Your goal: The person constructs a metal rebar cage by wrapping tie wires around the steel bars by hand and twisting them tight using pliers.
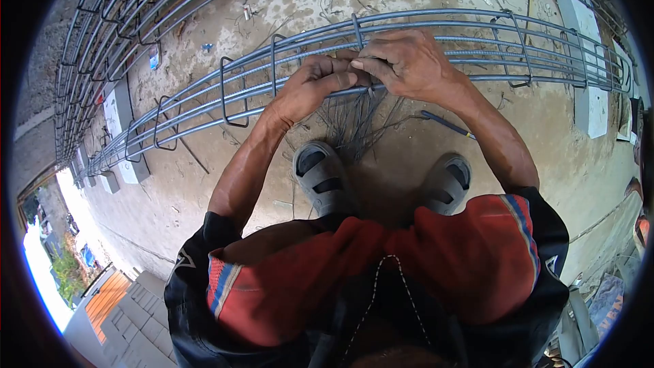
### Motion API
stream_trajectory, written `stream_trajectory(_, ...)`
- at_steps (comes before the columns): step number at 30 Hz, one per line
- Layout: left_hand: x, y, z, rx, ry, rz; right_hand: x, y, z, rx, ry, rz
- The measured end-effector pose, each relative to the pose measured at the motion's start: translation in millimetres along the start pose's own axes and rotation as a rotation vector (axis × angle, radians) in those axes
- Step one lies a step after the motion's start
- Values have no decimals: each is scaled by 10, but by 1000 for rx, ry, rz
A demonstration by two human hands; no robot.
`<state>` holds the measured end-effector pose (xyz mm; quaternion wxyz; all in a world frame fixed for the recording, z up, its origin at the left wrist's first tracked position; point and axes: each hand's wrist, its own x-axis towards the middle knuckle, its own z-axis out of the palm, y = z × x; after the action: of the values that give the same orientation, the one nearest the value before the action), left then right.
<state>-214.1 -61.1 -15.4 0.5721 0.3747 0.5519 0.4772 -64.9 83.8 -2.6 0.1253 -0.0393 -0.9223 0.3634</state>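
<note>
Wearing red-and-black shorts (293, 286), you are standing in grey strapped sandals (325, 184) on a stained concrete floor (197, 197). Just ahead of your feet, a loose bundle of thin dark wires (354, 123) is fanning out below your hands, and a slim dark-blue tool (444, 123) is lying to its right. A long cage of grey steel bars with dark square hoops (463, 37) is stretching across in front of you. Your left hand (315, 85) and right hand (403, 65) are meeting at its near side, each grip pressing thumb and fingers together; your fingers are hiding what they are pinching. Pale grey blocks (591, 110) are showing beneath the cage toward both ends. Farther off, left, more steel-bar cages (102, 34) are lying.
</note>
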Motion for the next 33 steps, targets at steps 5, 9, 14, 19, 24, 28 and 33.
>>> stream_trajectory(5, -49, -79, 206, 322, 169, -20, 11, -53, -35, 118, -88, 61)
stream_trajectory(9, -81, -28, 220, 150, 156, -54, -115, -44, 5, 371, 80, 20)
stream_trajectory(14, -109, -49, 161, 190, 114, -64, -242, 137, 155, 408, -38, 153)
stream_trajectory(19, -132, -80, 262, 223, 206, 115, -85, -95, -130, 400, -269, 418)
stream_trajectory(24, -149, 8, 292, 568, 188, 216, -206, 61, 77, 258, -150, 82)
stream_trajectory(28, -165, -14, 275, 647, 164, 310, -319, 177, 152, 24, -64, -178)
stream_trajectory(33, -154, -56, 295, 658, 223, 422, -232, 269, 187, 257, -266, 48)
